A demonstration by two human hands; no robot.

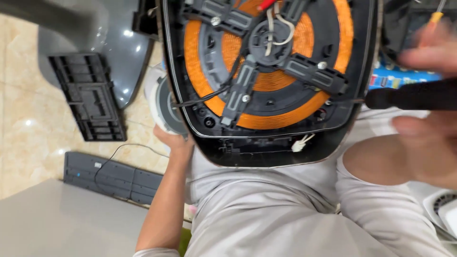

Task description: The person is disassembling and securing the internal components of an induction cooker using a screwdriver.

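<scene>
The open cooker shell point(266, 152) is black, with a bright orange coil point(200, 71) wound in fine rings at its centre. Dark grey brackets point(309, 71) cross it. At three o'clock, the screwdriver handle point(409, 97) is black. The floor point(24, 119) is glossy beige tile.

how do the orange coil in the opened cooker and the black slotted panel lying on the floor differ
The orange coil is round, wound in copper-orange rings; the black slotted panel is rectangular and dark, with ribs and slots. The coil sits fixed inside the opened cooker housing under black cross-shaped brackets; the panel lies loose on the tiled floor. The left hand grips the housing's edge by the coil, while no hand is near the panel. Both look like cooker parts.
</scene>
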